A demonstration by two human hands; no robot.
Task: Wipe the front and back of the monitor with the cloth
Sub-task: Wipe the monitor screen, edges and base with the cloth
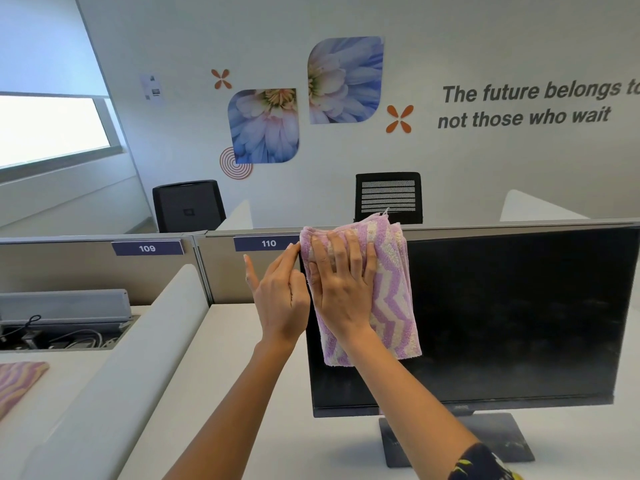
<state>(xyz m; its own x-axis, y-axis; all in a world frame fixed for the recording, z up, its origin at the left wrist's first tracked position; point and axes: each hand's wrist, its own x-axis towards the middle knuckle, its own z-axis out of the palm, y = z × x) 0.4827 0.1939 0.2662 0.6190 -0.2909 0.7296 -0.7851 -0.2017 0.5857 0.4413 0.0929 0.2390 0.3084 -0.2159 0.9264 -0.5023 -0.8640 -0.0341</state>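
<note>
A black monitor (512, 313) stands on a dark stand (485, 441) on the white desk, its screen off and facing me. A folded purple and cream zigzag cloth (391, 299) lies flat against the screen's upper left corner. My right hand (341, 282) presses on the cloth with straight, spread fingers. At the monitor's left edge, my left hand (280, 296) holds the frame, its thumb and fingers curled round the side.
Grey partitions with labels 109 (147, 248) and 110 (268, 243) run behind the desk. Two black chairs (389, 197) stand beyond them. A cable tray (62, 327) sits in the left desk, and another striped cloth (17, 382) lies at the far left.
</note>
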